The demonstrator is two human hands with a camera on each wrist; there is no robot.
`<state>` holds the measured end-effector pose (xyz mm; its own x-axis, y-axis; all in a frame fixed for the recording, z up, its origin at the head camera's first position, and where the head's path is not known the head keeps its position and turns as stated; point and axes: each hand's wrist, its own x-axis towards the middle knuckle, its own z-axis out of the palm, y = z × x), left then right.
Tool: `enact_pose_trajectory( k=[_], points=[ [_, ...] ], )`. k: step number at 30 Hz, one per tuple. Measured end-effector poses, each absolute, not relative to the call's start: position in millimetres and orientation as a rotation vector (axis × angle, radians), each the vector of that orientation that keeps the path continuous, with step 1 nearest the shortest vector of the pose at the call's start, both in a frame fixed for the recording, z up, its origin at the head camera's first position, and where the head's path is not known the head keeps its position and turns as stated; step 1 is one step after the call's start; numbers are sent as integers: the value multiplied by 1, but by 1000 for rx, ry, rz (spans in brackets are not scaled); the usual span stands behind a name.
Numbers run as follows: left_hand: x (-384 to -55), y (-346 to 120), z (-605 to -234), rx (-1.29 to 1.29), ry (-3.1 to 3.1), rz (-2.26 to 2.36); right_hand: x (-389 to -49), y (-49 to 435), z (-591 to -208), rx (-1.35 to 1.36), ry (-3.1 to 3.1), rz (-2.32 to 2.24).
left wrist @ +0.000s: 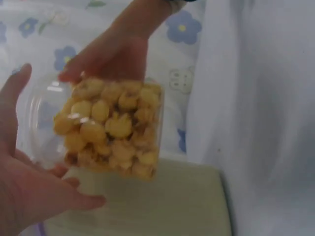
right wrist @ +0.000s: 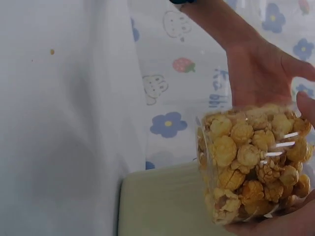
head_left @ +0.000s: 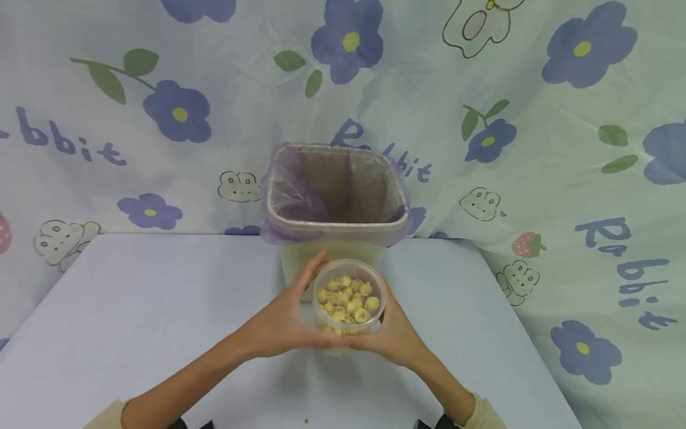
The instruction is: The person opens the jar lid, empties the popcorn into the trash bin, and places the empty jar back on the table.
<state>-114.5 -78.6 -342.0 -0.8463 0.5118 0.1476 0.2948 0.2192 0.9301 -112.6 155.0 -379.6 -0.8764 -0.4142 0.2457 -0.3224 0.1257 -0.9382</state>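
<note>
A clear round plastic jar of yellow popcorn (head_left: 351, 298) is held between both hands in the head view, its round rim facing up toward the camera. My left hand (head_left: 281, 325) grips its left side, thumb along the near side and fingers reaching round the back. On the right side, my right hand (head_left: 395, 333) holds it in the same way, the two thumbs meeting at the front. Popcorn pieces (left wrist: 118, 125) show through the jar's wall in the left wrist view. The right wrist view also shows the jar's popcorn (right wrist: 246, 152) up close.
Just behind the jar stands a pale bin (head_left: 297, 256) lined with a purple plastic bag (head_left: 278, 217). A white cloth covers the table (head_left: 177, 298). A curtain with flowers and rabbits (head_left: 241, 107) hangs behind. One small yellow crumb (head_left: 306, 421) lies near the front.
</note>
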Motion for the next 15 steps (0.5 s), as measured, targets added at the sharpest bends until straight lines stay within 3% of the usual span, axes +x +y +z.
enact_pose_trajectory(
  k=[10,15],
  points=[
    [-148,-108,-334,1180,1827,1484,-110,160,-375,-980,1933,-1827],
    [-152,-105,-329,1259,1725,1406,-108,157,-372,-1042,1867,-1774]
  ],
)
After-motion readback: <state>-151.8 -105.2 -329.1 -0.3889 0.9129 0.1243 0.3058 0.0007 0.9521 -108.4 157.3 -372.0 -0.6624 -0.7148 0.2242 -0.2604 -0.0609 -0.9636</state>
